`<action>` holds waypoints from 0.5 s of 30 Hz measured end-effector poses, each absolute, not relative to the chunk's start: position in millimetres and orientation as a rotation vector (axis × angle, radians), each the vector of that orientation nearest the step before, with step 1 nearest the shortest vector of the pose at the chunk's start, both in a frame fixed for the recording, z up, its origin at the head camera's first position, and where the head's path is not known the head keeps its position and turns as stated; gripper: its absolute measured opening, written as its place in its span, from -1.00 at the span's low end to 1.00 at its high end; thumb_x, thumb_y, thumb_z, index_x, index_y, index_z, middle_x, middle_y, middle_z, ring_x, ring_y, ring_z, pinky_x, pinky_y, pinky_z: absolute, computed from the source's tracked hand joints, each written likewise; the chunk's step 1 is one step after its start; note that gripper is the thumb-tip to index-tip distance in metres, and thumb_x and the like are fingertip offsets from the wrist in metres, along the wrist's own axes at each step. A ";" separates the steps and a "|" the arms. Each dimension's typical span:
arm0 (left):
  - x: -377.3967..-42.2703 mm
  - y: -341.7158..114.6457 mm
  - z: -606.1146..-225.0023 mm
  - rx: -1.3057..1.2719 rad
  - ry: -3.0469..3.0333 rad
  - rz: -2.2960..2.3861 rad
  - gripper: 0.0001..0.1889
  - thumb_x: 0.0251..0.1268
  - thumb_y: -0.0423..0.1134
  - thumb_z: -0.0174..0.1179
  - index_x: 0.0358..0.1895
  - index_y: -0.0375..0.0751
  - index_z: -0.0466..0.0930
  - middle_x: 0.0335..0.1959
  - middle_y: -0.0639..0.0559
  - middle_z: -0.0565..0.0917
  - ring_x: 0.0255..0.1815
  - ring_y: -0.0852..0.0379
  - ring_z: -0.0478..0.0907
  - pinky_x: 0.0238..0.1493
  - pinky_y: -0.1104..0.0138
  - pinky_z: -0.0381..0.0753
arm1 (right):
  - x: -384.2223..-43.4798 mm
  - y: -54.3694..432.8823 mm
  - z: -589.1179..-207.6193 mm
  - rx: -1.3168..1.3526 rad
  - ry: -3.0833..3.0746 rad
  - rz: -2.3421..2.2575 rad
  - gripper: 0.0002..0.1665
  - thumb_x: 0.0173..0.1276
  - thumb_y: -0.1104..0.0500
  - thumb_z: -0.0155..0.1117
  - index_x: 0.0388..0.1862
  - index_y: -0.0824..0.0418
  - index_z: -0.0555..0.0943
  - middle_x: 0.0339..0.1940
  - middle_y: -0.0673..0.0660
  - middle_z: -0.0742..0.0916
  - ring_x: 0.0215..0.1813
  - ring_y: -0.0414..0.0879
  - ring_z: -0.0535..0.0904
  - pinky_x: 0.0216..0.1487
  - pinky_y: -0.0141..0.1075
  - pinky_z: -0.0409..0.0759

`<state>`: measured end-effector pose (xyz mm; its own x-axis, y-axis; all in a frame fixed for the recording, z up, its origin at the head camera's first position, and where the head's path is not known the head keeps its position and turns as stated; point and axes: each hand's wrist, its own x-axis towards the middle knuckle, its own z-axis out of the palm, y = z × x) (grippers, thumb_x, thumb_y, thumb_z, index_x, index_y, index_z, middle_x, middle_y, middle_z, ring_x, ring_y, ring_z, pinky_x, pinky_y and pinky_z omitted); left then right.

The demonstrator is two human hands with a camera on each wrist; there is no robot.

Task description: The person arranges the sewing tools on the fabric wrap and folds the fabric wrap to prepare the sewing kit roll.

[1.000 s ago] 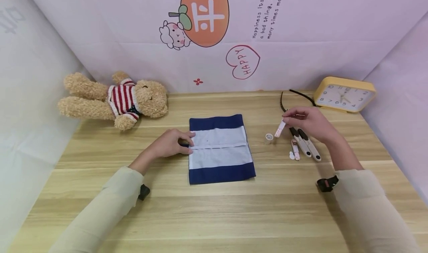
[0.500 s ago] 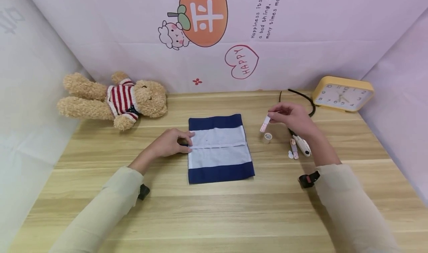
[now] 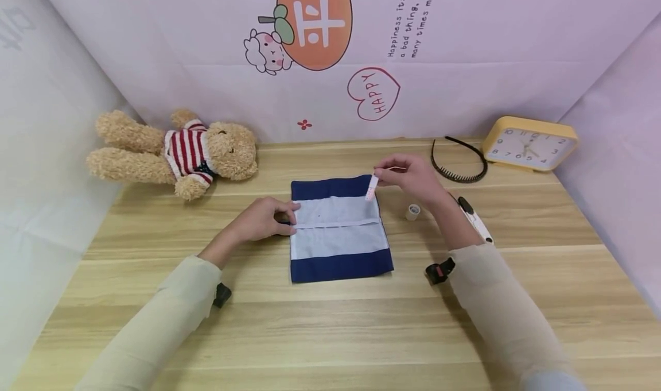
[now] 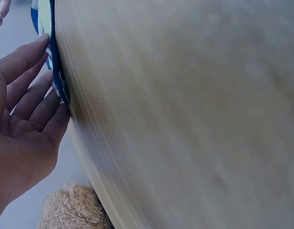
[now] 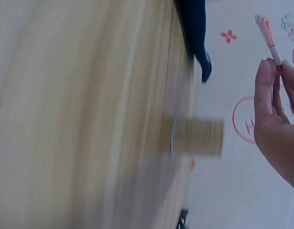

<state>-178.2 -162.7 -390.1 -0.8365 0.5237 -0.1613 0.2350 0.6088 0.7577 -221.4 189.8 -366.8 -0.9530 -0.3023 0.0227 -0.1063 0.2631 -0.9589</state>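
A navy-bordered cloth [image 3: 338,267] with a pale middle lies flat on the wooden table, a raised seam running across it. My left hand [image 3: 262,220] pinches its left edge, seen close up in the left wrist view, where the fingers [image 4: 54,121] meet the navy rim. Over the cloth's upper right corner, my right hand [image 3: 410,177] holds a slim pink-and-white piece [image 3: 372,188] between thumb and fingertips. In the right wrist view this pink piece [image 5: 266,31] points upward, with a white band near the fingers.
A thread spool [image 3: 412,212] stands right of the cloth. White-handled snips [image 3: 480,224] lie partly hidden by my right forearm. Behind are a black toothed headband [image 3: 457,177] and a yellow clock [image 3: 529,145]. A teddy bear [image 3: 188,153] lies at the back left.
My right hand has carried the pink-and-white piece leftward, from beside the snips, past the spool, to over the cloth. The left hand has stayed at the cloth's edge.
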 end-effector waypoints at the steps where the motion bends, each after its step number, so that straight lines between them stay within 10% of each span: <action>1: -178.2 -162.5 -389.8 0.610 2.472 1.082 -0.91 0.23 -0.35 0.44 -0.37 -0.16 0.71 0.32 -0.15 0.57 0.47 -0.08 0.35 0.33 0.09 0.43 | -221.7 185.5 -367.1 -0.378 2.357 -1.775 -0.70 0.45 0.21 0.35 0.02 0.42 0.65 -0.08 0.21 0.72 -0.11 0.04 0.74 0.09 -0.04 0.66; 15: -177.3 -161.8 -387.9 0.601 2.481 1.057 -0.90 0.25 -0.35 0.43 -0.39 -0.15 0.69 0.32 -0.15 0.57 0.45 -0.08 0.39 0.30 0.08 0.46 | -223.5 141.9 -365.6 -0.342 2.309 -1.767 -0.69 0.43 0.19 0.38 0.04 0.36 0.68 0.01 0.23 0.70 -0.06 0.01 0.73 0.08 -0.11 0.67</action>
